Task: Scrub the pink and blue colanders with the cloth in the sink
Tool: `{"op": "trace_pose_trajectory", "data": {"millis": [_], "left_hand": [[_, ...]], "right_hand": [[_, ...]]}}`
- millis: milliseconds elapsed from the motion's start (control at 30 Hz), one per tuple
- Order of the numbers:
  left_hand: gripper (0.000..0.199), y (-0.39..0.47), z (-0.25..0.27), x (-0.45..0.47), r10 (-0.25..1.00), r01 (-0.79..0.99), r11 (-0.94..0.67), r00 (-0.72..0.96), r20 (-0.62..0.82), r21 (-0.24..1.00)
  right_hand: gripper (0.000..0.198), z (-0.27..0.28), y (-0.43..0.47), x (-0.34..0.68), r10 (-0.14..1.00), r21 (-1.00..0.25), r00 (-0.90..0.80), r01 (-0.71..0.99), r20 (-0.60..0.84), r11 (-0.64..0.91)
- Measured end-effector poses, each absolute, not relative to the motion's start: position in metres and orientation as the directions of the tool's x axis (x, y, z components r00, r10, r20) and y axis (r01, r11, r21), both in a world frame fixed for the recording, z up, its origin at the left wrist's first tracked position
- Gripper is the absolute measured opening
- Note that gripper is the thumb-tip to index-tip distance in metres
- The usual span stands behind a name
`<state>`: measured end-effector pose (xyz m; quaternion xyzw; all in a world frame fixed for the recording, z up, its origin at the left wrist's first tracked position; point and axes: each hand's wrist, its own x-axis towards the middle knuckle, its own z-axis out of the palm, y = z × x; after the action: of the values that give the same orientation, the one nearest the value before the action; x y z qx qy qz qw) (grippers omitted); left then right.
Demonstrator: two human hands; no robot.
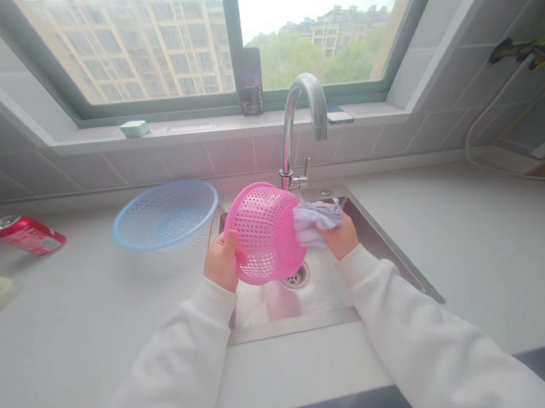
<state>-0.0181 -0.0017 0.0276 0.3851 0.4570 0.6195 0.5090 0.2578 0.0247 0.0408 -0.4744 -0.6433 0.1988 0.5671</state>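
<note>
Basket (269, 238), pink, between both hands (222, 260) (342, 235)

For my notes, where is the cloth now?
In the head view, right of centre: the right hand holds the cloth against the pink basket, above the sink.

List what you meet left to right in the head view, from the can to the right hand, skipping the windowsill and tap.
Red can → blue basket → left hand → pink basket → cloth → right hand.
</note>
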Motion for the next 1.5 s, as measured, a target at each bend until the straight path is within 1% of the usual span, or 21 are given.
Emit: {"op": "trace_pose_trajectory", "data": {"millis": [100,167,200,233,300,400,433,500,567,700,767,833,900,1000,1033,1100,1200,1267,1333,1400,1500], "left_hand": [[0.063,-0.002,0.025,-0.012,0.983,-0.374,0.012,-0.166,-0.080,0.927],[0.064,-0.003,0.027,-0.010,0.987,-0.437,0.052,-0.112,-0.111,0.898],[0.065,-0.003,0.029,-0.009,0.989,-0.453,0.066,-0.086,-0.118,0.889],[0.065,-0.004,0.031,-0.009,0.990,-0.454,0.079,-0.070,-0.123,0.887],[0.065,-0.004,0.035,-0.009,0.989,-0.437,0.088,-0.069,-0.131,0.895],[0.067,-0.005,0.037,-0.009,0.988,-0.441,0.094,-0.073,-0.140,0.893],[0.068,-0.006,0.037,-0.009,0.987,-0.449,0.093,-0.074,-0.141,0.888],[0.068,-0.006,0.037,-0.007,0.988,-0.461,0.079,-0.079,-0.129,0.884],[0.067,-0.007,0.036,-0.004,0.990,-0.459,0.057,-0.090,-0.110,0.887],[0.064,-0.007,0.033,-0.003,0.988,-0.439,0.059,-0.100,-0.114,0.897],[0.064,-0.005,0.032,-0.005,0.988,-0.446,0.077,-0.086,-0.128,0.892],[0.061,-0.004,0.031,-0.009,0.989,-0.460,0.091,-0.063,-0.134,0.883],[0.054,-0.002,0.030,-0.012,0.991,-0.474,0.089,-0.047,-0.126,0.876],[0.050,-0.001,0.028,-0.013,0.994,-0.494,0.064,-0.044,-0.098,0.867],[0.051,-0.001,0.028,-0.012,0.995,-0.499,0.058,-0.046,-0.093,0.865],[0.053,-0.001,0.026,-0.008,0.993,-0.502,0.057,-0.060,-0.101,0.863],[0.059,-0.003,0.025,-0.004,0.987,-0.502,0.071,-0.087,-0.132,0.862],[0.059,-0.004,0.024,-0.003,0.985,-0.500,0.078,-0.093,-0.143,0.862],[0.056,-0.004,0.025,-0.005,0.986,-0.503,0.074,-0.093,-0.140,0.861],[0.054,-0.003,0.028,-0.008,0.989,-0.513,0.043,-0.098,-0.108,0.857],[0.056,-0.002,0.033,-0.013,0.993,-0.532,-0.029,-0.110,-0.035,0.846]], "right_hand": [[0.022,0.052,-0.006,0.225,0.731,-0.637,-0.103,0.421,0.674,0.646],[0.018,0.056,-0.018,0.215,0.674,-0.570,-0.217,0.391,0.706,0.723],[0.018,0.057,-0.019,0.215,0.658,-0.552,-0.240,0.385,0.714,0.740],[0.018,0.056,-0.017,0.218,0.656,-0.548,-0.233,0.393,0.718,0.739],[0.019,0.053,-0.002,0.233,0.681,-0.566,-0.141,0.452,0.718,0.690],[0.021,0.047,0.028,0.263,0.751,-0.637,0.046,0.564,0.659,0.525],[0.021,0.046,0.035,0.270,0.769,-0.671,0.100,0.568,0.631,0.477],[0.020,0.047,0.038,0.273,0.782,-0.714,0.160,0.546,0.602,0.438],[0.019,0.052,0.028,0.262,0.789,-0.720,0.124,0.511,0.602,0.469],[0.019,0.063,-0.005,0.229,0.757,-0.661,-0.106,0.419,0.645,0.623],[0.019,0.064,-0.009,0.226,0.739,-0.647,-0.144,0.392,0.658,0.654],[0.020,0.062,0.000,0.236,0.760,-0.669,-0.081,0.420,0.645,0.613],[0.019,0.058,0.015,0.253,0.795,-0.711,0.037,0.475,0.605,0.519],[0.016,0.055,0.030,0.270,0.802,-0.738,0.137,0.502,0.582,0.450],[0.016,0.056,0.029,0.269,0.801,-0.741,0.140,0.497,0.582,0.451],[0.017,0.059,0.019,0.257,0.807,-0.739,0.086,0.468,0.584,0.485],[0.018,0.065,-0.004,0.229,0.805,-0.717,-0.114,0.393,0.583,0.575],[0.020,0.066,-0.012,0.218,0.784,-0.705,-0.176,0.355,0.595,0.614],[0.019,0.064,-0.006,0.222,0.790,-0.706,-0.148,0.374,0.595,0.601],[0.017,0.059,0.010,0.238,0.815,-0.721,-0.063,0.429,0.576,0.544],[0.018,0.050,0.035,0.263,0.843,-0.756,0.061,0.481,0.534,0.444]]}}
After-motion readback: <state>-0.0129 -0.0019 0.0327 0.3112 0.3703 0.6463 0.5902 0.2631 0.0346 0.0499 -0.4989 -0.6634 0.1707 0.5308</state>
